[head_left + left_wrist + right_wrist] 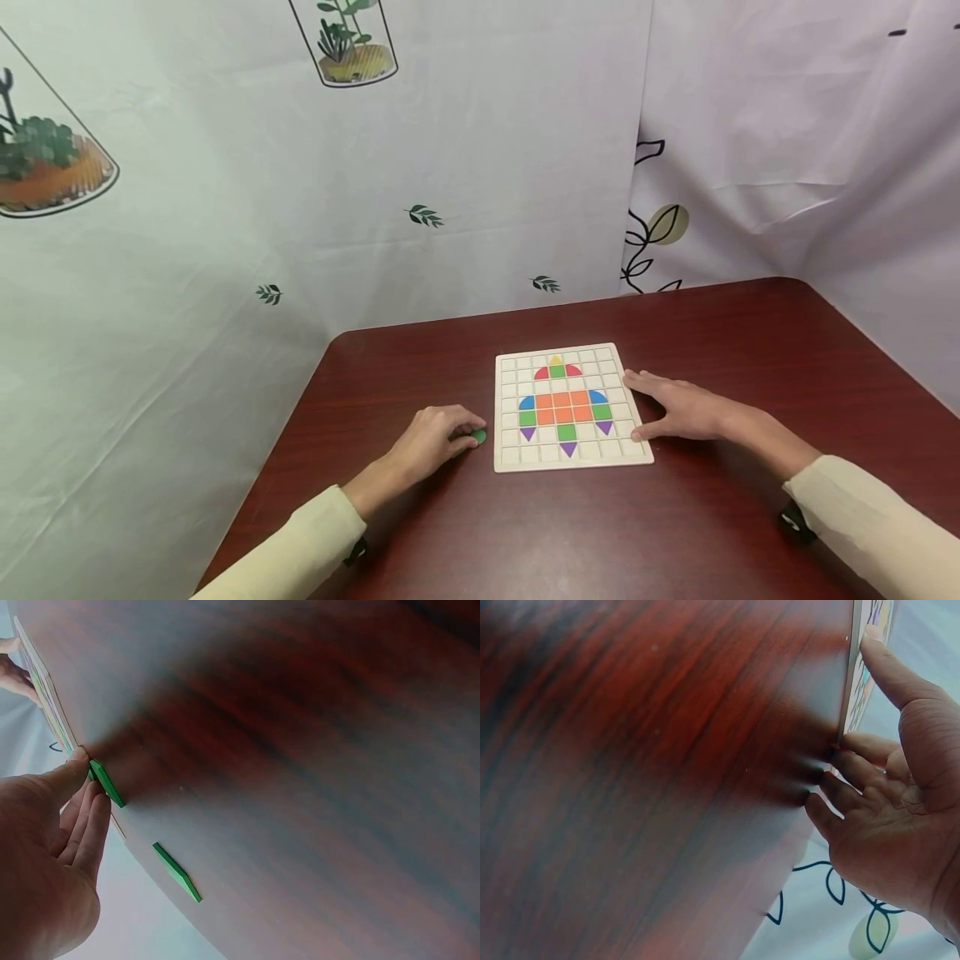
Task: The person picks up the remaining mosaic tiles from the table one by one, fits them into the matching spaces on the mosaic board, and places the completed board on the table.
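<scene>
The green piece is just left of the board, pinched between the thumb and fingertips of the left hand; whether it touches the table I cannot tell. In the left wrist view a second green piece lies on the table near that hand. The board lies flat, its grid set with coloured shapes: a yellow triangle at the far end, then green between two reds, a block of six orange squares with blue and green at its sides, and purple triangles nearest the person. The right hand is at the board's right edge — fingers extended, thumb on the near right part. Pale sleeves cover both forearms. Printed cloth hangs behind the table.
</scene>
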Demonstrator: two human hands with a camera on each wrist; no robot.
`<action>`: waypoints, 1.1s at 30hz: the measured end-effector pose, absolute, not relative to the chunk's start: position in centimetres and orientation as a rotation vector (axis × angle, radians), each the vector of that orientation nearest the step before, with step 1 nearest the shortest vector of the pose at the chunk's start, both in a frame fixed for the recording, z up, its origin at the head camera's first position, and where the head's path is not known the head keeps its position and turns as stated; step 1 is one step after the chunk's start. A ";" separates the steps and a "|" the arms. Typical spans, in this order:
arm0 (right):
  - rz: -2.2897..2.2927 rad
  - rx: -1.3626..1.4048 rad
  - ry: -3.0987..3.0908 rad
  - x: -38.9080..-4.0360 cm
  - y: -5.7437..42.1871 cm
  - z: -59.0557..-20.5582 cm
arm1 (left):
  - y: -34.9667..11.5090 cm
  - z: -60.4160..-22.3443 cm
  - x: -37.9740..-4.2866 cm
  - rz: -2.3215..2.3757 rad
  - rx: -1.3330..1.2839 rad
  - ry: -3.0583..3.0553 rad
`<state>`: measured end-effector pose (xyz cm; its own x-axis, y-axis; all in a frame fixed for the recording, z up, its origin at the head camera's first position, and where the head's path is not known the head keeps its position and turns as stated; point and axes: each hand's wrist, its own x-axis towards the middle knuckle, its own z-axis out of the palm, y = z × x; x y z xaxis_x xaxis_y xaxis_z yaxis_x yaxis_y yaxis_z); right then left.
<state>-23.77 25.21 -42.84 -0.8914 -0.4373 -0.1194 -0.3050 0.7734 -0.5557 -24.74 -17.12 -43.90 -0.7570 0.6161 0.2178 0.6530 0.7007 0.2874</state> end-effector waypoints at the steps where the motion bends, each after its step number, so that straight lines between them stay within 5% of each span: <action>1: -0.791 -0.581 2.726 -23.8 25.2 -42.9 | -17.1 -43.9 -24.8 -0.531 -1.051 -2.799; 33: -0.791 -0.583 2.724 -23.8 25.2 -42.8 | -17.1 -43.5 -25.1 -0.540 -1.058 -2.790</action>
